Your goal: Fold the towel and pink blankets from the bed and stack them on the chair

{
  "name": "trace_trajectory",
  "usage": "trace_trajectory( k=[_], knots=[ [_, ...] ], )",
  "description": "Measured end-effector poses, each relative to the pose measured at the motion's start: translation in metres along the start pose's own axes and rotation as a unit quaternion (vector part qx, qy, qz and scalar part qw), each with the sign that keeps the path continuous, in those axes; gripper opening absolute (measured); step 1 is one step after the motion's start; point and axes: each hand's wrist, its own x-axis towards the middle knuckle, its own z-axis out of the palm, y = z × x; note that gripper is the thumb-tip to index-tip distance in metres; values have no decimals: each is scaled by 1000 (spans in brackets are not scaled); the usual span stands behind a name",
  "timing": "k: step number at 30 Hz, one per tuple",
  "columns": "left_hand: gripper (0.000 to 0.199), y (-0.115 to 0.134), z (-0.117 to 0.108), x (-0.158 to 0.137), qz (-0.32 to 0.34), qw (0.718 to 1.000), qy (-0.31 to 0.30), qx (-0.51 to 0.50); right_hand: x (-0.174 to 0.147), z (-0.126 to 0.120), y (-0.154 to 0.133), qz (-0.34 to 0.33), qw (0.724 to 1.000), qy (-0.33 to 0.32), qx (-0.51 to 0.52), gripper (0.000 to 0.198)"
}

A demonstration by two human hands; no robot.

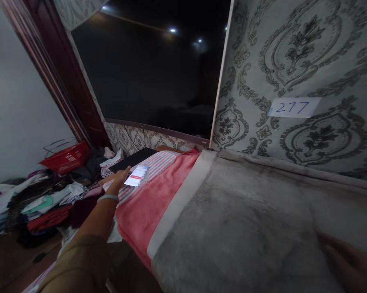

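Note:
My left hand (pixel 119 178), with a bangle at its wrist, reaches forward and grips the left edge of a smartphone (pixel 136 176). The phone's screen is lit, with a red bar on it. Beneath it lies a striped cloth (pixel 161 159) beside a pink-red cloth (pixel 152 199). My right hand (pixel 348 260) is at the lower right, over or against a grey plush blanket (pixel 247 219) with a pale border strip. It is dark and smeared, and its fingers cannot be made out clearly.
A large dark television (pixel 159 69) hangs on the patterned wall (pixel 296 69), with a paper label (pixel 295 107) reading 277. To the left, a red basket (pixel 67 158) stands among piled clothes (pixel 49 203). A flat black item (pixel 132 159) lies behind the phone.

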Motion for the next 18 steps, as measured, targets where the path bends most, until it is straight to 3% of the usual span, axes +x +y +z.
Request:
trace_trajectory(
  k=[6, 10, 13, 15, 16, 18],
  knots=[
    [25, 22, -6, -27, 37, 994, 49, 90, -15, -17, -40, 26, 998, -55, -16, 35],
    [18, 74, 5, -68, 107, 988, 48, 103, -14, -11, -47, -2, 999, -49, 19, 40],
    [21, 118, 28, -138, 227, 972, -24, 48, -25, -12, -56, -27, 996, -49, 73, 41],
    [27, 130, 42, -198, 350, 924, -124, -94, -43, -19, -62, -82, 990, -39, 106, 41],
    [29, 129, 48, -227, 372, 899, -170, -154, -54, -25, -64, -104, 986, -37, 123, 39],
    [29, 118, 61, -271, 350, 876, -231, -240, -79, -37, -65, -148, 975, -32, 163, 38]
  ],
)
